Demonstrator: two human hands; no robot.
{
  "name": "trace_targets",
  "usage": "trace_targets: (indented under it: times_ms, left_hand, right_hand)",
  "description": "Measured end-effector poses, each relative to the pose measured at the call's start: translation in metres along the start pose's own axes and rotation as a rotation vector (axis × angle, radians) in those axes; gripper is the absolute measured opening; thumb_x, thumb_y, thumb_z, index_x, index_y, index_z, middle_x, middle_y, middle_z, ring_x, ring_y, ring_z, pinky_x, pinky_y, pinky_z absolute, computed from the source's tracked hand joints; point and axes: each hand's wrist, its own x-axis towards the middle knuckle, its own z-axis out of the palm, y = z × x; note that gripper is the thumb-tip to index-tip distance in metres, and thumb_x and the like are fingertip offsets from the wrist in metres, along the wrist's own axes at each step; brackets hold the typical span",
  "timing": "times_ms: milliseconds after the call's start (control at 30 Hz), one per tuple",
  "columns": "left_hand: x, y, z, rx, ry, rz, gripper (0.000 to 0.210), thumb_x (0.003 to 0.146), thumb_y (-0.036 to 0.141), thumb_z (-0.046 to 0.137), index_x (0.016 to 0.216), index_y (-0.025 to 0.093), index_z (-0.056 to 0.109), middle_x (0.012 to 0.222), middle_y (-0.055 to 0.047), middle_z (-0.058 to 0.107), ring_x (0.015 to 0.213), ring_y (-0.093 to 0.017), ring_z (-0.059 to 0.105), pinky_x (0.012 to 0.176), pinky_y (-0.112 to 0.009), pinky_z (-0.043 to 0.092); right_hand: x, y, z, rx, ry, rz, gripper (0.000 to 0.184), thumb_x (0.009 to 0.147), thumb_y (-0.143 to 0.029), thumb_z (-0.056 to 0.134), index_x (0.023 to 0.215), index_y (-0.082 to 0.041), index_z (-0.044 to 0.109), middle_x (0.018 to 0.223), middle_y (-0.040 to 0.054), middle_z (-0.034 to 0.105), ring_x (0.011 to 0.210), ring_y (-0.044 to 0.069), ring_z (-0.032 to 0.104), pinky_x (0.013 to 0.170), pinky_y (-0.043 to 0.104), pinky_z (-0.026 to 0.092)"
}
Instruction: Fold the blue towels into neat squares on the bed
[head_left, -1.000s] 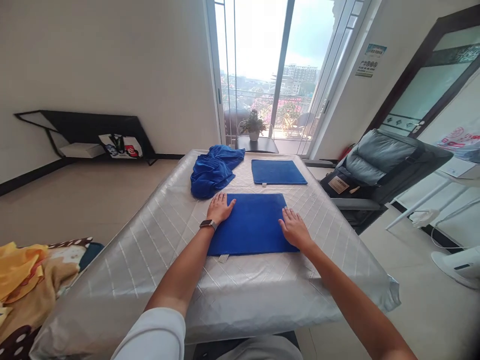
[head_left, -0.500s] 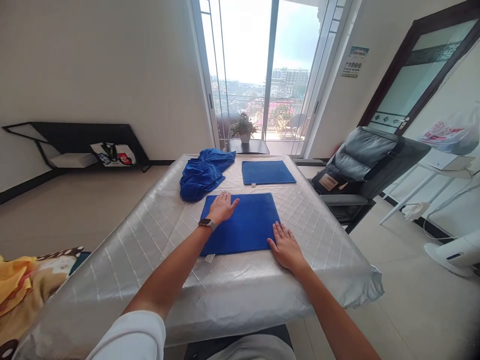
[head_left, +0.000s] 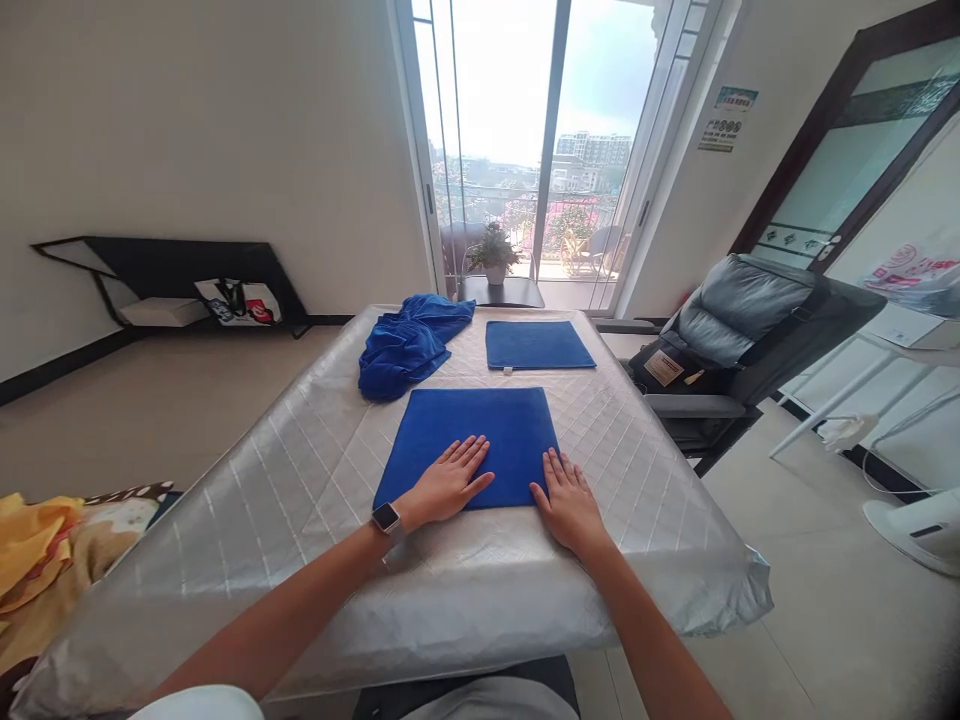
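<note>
A blue towel (head_left: 480, 420) lies flat as a smooth rectangle on the silver-covered table (head_left: 315, 470) in front of me. My left hand (head_left: 448, 482) rests palm down on its lower middle, fingers stretched out. At the lower right corner of this towel, my right hand (head_left: 568, 500) also lies flat, its fingers on the edge and its palm over the table cover. Farther back is a second flat blue towel (head_left: 540, 344) with a small white label at its near edge. A crumpled blue cloth (head_left: 409, 345) is heaped to its left.
Beyond the table's far end stands a potted plant (head_left: 493, 254) on a chair before the glass sliding door. A grey armchair (head_left: 750, 330) holding a dark bag is at the right. Yellow and brown fabric (head_left: 52, 560) lies at the lower left.
My left hand has slid from the towel's upper left down toward its lower middle, staying flat. The right hand has stayed at the lower right corner. The view has shifted slightly.
</note>
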Motion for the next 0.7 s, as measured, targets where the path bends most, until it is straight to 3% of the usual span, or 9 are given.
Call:
trace_targets:
  times_ms: [100,167,300,367,467,700]
  left_hand:
    - [-0.057,-0.044,-0.009,0.047,-0.014,-0.159,0.07,0.105,0.06,0.02,0.16,0.018,0.031,0.166,-0.01,0.029,0.155,-0.024,0.024,0.126,-0.045,0.019]
    - [-0.093,-0.061,-0.015,0.058,-0.033,-0.213,0.071,0.105,0.059,0.022,0.16,0.016,0.031,0.165,-0.011,0.031,0.154,-0.025,0.028,0.125,-0.045,0.025]
    - [-0.14,-0.057,-0.028,0.065,0.023,-0.216,0.069,0.102,0.062,0.034,0.156,0.019,0.041,0.16,-0.012,0.043,0.147,-0.026,0.042,0.121,-0.046,0.033]
    - [-0.146,-0.044,-0.034,0.056,0.111,-0.211,0.062,0.101,0.062,0.038,0.146,0.023,0.055,0.154,-0.011,0.052,0.139,-0.028,0.051,0.117,-0.048,0.04]
    - [-0.141,-0.023,-0.044,-0.016,0.18,-0.218,0.05,0.102,0.058,0.038,0.124,0.026,0.071,0.136,-0.009,0.066,0.119,-0.027,0.066,0.103,-0.044,0.052]
    - [-0.111,0.004,-0.067,-0.052,0.049,-0.277,0.049,0.097,0.066,0.044,0.101,0.023,0.067,0.102,-0.007,0.067,0.091,-0.023,0.065,0.08,-0.036,0.053]
  right_hand:
    - [-0.001,-0.001,0.001,0.006,0.019,-0.006,0.069,0.106,-0.051,0.026,0.163,-0.012,0.022,0.169,0.0073,0.016,0.157,0.025,0.013,0.128,0.046,0.013]
    - [-0.004,-0.002,-0.001,0.0,0.077,-0.022,0.066,0.106,-0.049,0.03,0.161,-0.012,0.029,0.168,0.0092,0.023,0.156,0.028,0.019,0.127,0.049,0.018]
    - [-0.014,0.003,-0.011,0.008,0.283,-0.175,0.042,0.104,-0.03,0.041,0.139,-0.018,0.062,0.155,0.0112,0.05,0.144,0.03,0.043,0.12,0.05,0.034]
    - [-0.021,0.01,-0.017,0.044,0.334,-0.27,0.032,0.101,-0.022,0.046,0.121,-0.022,0.071,0.137,0.0104,0.065,0.126,0.027,0.06,0.109,0.044,0.047]
    - [-0.03,0.026,-0.023,0.078,0.329,-0.346,0.023,0.099,-0.02,0.053,0.11,-0.024,0.073,0.112,0.0073,0.073,0.103,0.024,0.068,0.094,0.039,0.056]
    - [-0.035,0.042,-0.031,0.011,0.315,-0.435,0.023,0.103,-0.022,0.053,0.113,-0.026,0.073,0.109,0.0051,0.074,0.099,0.022,0.07,0.083,0.033,0.059]
